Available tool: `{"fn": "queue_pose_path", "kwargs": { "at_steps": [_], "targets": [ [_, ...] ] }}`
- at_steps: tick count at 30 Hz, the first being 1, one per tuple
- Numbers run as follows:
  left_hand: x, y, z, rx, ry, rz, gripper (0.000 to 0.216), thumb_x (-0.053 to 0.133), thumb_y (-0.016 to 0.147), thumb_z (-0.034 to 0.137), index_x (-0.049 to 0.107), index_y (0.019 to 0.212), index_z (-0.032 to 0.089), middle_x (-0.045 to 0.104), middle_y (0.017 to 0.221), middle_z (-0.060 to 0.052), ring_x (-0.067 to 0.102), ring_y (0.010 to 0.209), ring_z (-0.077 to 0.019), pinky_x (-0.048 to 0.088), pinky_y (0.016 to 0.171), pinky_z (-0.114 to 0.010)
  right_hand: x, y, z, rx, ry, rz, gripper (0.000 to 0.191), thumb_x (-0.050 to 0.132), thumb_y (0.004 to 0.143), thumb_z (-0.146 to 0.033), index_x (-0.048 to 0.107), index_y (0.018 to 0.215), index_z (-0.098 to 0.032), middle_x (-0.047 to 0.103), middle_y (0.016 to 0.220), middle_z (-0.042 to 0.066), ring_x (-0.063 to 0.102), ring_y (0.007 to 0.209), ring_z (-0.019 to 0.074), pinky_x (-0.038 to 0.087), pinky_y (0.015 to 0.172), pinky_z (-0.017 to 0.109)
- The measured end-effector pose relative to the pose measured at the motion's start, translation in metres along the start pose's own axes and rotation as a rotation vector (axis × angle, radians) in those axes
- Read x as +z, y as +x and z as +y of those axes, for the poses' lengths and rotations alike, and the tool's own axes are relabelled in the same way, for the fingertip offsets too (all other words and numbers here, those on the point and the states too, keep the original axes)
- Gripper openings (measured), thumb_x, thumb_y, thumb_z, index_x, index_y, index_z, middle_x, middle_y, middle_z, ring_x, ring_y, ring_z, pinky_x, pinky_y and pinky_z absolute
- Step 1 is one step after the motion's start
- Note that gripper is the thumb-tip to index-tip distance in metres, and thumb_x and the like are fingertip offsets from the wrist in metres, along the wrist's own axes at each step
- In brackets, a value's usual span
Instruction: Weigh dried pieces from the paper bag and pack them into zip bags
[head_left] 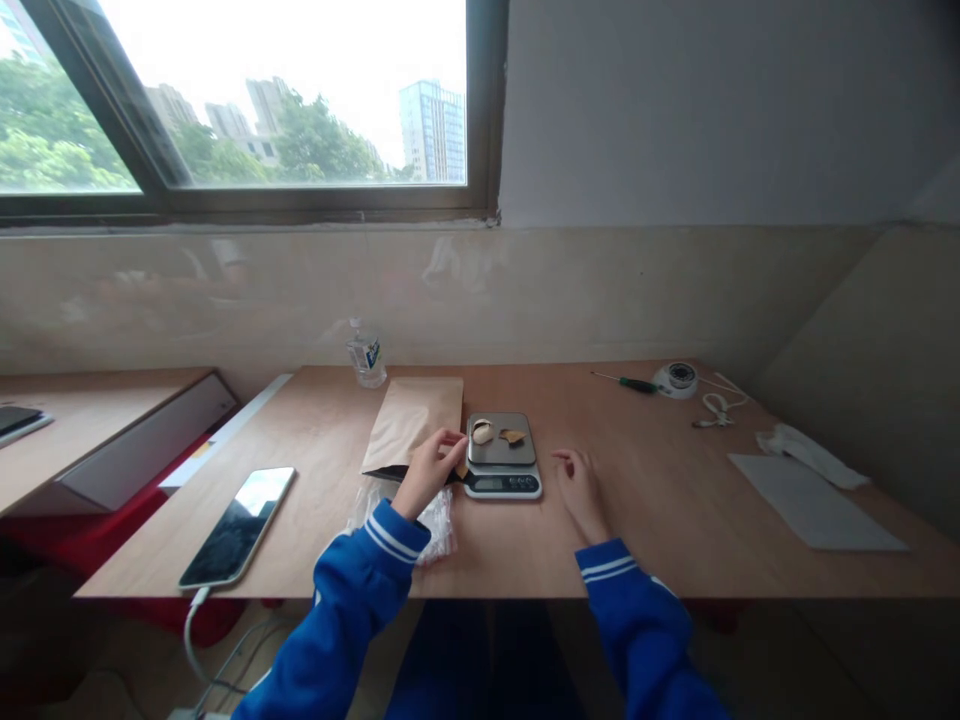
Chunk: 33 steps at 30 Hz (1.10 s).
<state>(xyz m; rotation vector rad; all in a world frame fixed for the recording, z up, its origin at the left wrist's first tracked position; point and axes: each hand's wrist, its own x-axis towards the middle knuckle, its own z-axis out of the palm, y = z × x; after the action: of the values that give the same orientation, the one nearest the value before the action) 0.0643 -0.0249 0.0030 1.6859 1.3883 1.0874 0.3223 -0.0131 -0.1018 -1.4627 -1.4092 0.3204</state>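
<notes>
A digital kitchen scale (pixel 501 482) sits on the table between my hands. On its grey plate lie a pale, rounded dried piece (pixel 482 432) and a yellow-brown, flake-like piece (pixel 513 437). My left hand (pixel 433 470) is at the scale's left edge, thumb and fingers drawn together. A small brown bit (pixel 461 468) shows just under these fingertips; whether they grip it is unclear. Behind that hand lies a brown paper bag (pixel 416 415), its dark mouth facing me. My right hand (pixel 579 490) rests on the table right of the scale, fingers curled, with nothing visible in it.
Clear plastic packaging (pixel 441 525) lies by my left wrist. A phone (pixel 238 528) with a cable is at the left. Farther back stand a plastic bottle (pixel 367 360), a screwdriver (pixel 637 385) and a dome camera (pixel 677 380). A grey sheet (pixel 814 505) and white cloth (pixel 810 452) lie right.
</notes>
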Motion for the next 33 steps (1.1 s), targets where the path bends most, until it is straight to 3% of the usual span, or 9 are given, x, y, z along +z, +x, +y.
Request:
{"fn": "queue_pose_path", "kwargs": {
  "at_steps": [6, 12, 15, 22, 26, 33],
  "targets": [
    [0.008, -0.039, -0.005, -0.114, -0.113, -0.011, 0.038, 0.051, 0.081, 0.053, 0.062, 0.081, 0.016, 0.069, 0.08, -0.006, 0.064, 0.078, -0.0186, 0.049, 0.071, -0.029, -0.002, 0.001, -0.007, 0.022, -0.004, 0.004, 0.021, 0.042, 0.076, -0.02, 0.063, 0.081, -0.019, 0.057, 0.089, 0.009, 0.056, 0.082, 0.0226, 0.048, 0.077, 0.038],
    [0.026, -0.054, -0.011, -0.145, -0.142, 0.007, 0.037, 0.049, 0.084, 0.05, 0.062, 0.078, 0.016, 0.068, 0.078, -0.007, 0.064, 0.075, -0.018, 0.048, 0.069, -0.029, -0.002, 0.002, -0.004, 0.04, -0.005, 0.02, 0.022, 0.041, 0.075, -0.021, 0.062, 0.079, -0.018, 0.057, 0.089, 0.01, 0.056, 0.08, 0.0229, 0.047, 0.077, 0.039],
    [0.033, -0.044, -0.01, -0.122, -0.103, 0.03, 0.035, 0.05, 0.084, 0.048, 0.062, 0.077, 0.016, 0.067, 0.075, -0.006, 0.063, 0.073, -0.0179, 0.047, 0.069, -0.029, -0.001, 0.002, -0.002, 0.046, -0.004, 0.012, 0.023, 0.041, 0.077, -0.023, 0.063, 0.08, -0.017, 0.057, 0.089, 0.01, 0.056, 0.08, 0.0225, 0.047, 0.077, 0.039],
    [0.048, 0.012, 0.011, -0.021, 0.065, 0.16, 0.024, 0.049, 0.086, 0.038, 0.058, 0.081, 0.016, 0.066, 0.081, -0.008, 0.063, 0.078, -0.0193, 0.048, 0.073, -0.033, 0.0, 0.002, 0.006, 0.028, -0.012, -0.008, 0.024, 0.041, 0.077, -0.023, 0.064, 0.083, -0.017, 0.056, 0.09, 0.009, 0.056, 0.084, 0.0226, 0.045, 0.081, 0.038],
    [0.037, -0.003, 0.015, 0.051, 0.073, 0.206, 0.024, 0.045, 0.087, 0.038, 0.056, 0.089, 0.017, 0.064, 0.092, -0.009, 0.063, 0.082, -0.02, 0.05, 0.077, -0.036, 0.002, 0.002, 0.008, 0.026, -0.011, -0.007, 0.023, 0.04, 0.078, -0.021, 0.062, 0.082, -0.018, 0.056, 0.091, 0.01, 0.056, 0.086, 0.0226, 0.045, 0.08, 0.037],
    [-0.003, -0.057, -0.005, -0.013, 0.223, 0.308, 0.026, 0.041, 0.087, 0.039, 0.058, 0.088, 0.019, 0.064, 0.09, -0.007, 0.062, 0.084, -0.021, 0.05, 0.074, -0.034, 0.002, 0.001, 0.004, -0.004, -0.021, -0.005, 0.022, 0.04, 0.077, -0.02, 0.063, 0.079, -0.018, 0.056, 0.089, 0.009, 0.056, 0.084, 0.0223, 0.046, 0.079, 0.037]
  ]
}}
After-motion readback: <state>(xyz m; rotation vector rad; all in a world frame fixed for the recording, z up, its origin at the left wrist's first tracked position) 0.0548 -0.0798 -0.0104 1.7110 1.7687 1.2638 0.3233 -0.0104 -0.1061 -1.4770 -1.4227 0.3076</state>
